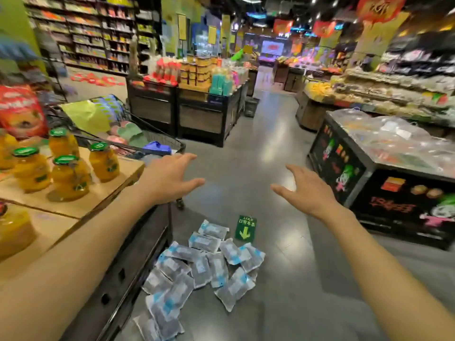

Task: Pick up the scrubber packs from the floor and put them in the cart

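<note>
Scrubber packs [204, 264] — clear pouches, blue-white labels, heaped on floor; left hand [170, 178], right hand [305, 190] spread, empty.

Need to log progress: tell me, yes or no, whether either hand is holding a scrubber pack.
No: the left hand and right hand are open and empty above the scrubber packs on the floor.
</note>
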Demonstrator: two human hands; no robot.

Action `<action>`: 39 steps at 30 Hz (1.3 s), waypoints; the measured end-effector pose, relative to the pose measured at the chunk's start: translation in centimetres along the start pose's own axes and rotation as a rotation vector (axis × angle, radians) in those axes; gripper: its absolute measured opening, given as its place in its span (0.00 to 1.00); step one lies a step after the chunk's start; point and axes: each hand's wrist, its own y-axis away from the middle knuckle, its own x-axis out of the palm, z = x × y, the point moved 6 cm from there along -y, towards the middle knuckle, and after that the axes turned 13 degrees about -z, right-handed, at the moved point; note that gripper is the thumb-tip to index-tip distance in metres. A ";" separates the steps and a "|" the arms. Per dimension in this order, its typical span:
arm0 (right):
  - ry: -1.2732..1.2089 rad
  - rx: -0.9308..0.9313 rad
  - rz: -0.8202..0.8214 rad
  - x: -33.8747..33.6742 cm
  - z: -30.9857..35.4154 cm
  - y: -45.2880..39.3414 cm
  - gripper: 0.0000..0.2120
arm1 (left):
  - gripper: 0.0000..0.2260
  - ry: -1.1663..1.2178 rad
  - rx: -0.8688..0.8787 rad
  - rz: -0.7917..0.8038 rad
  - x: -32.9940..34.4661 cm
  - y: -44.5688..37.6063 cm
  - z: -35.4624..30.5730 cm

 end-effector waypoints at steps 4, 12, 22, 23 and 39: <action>0.037 0.082 0.002 -0.1 -2.0 -2.7 0.40 | 0.35 0.061 0.119 0.016 3.9 -5.8 -1.9; 0.085 0.252 -0.026 1.3 -6.8 -7.2 0.43 | 0.34 0.135 0.227 0.068 11.6 -14.4 -4.3; 0.084 0.282 0.022 6.2 -15.5 -14.7 0.41 | 0.34 0.134 0.291 0.148 21.0 -23.0 -10.1; 0.072 0.270 0.028 6.8 -16.5 -16.0 0.41 | 0.34 0.139 0.277 0.151 21.9 -24.0 -10.7; 0.053 0.195 0.203 39.8 -35.4 -26.1 0.39 | 0.33 0.138 0.038 0.224 57.9 -29.5 -12.5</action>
